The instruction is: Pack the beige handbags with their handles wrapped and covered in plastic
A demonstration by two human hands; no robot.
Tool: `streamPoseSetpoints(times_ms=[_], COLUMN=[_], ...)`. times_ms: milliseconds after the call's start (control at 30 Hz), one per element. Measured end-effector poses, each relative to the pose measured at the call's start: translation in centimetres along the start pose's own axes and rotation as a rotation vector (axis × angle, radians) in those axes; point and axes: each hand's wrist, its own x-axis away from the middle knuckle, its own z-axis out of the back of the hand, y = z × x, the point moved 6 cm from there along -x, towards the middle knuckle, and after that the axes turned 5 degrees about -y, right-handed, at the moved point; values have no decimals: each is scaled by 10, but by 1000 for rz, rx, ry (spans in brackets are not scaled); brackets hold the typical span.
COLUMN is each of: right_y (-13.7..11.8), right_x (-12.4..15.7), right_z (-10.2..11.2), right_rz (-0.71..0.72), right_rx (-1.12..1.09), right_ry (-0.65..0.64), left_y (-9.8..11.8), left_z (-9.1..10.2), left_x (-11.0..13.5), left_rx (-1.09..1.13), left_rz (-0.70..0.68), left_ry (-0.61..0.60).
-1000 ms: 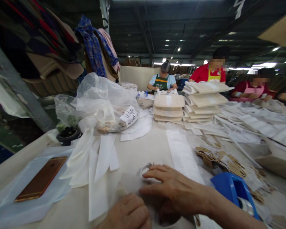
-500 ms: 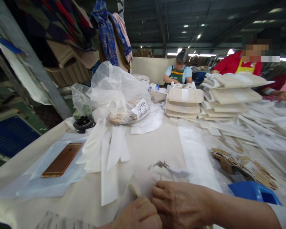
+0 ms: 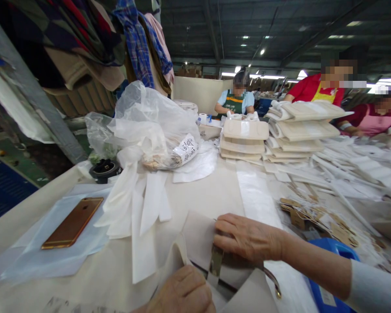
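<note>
A pale beige bag (image 3: pixel 199 230) lies at the table's near edge, with dark edging and a shiny metal clasp piece (image 3: pixel 216 261) at its middle. A short strap with a gold-coloured end (image 3: pixel 274 284) sticks out on its right. My left hand (image 3: pixel 184 290) is closed on the bag's raised, curved edge, low in the view. My right hand (image 3: pixel 239 237) lies over the upper part of the bag, fingers curled down just above the metal piece. Its fingertips are partly hidden, but they grip the bag there.
A phone (image 3: pixel 73 222) lies on bluish sheets at left. Beyond are white strips (image 3: pixel 143 234), a clear plastic bag (image 3: pixel 143 117) and stacked beige pieces (image 3: pixel 244 130). Hang tags (image 3: pixel 316 217) and a blue container (image 3: pixel 332 269) stand at right. Several co-workers sit or stand farther back.
My right hand has moved up and away from my left hand, and more of the bag and its metal piece now shows between them. The view has shifted slightly right.
</note>
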Motion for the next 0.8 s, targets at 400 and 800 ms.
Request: streamPoseSetpoints(times_ms=[400,800], right_y=[2,92], right_x=[-2,55], right_z=[7,40], right_rz=[-380,-1021], right_rx=[-479,-172], right_ry=[-199,186], left_y=[-7,-14], left_z=[-20,-27], left_x=[9,8], left_rx=[59,-244], left_rz=[5,131], left_ry=[148,29])
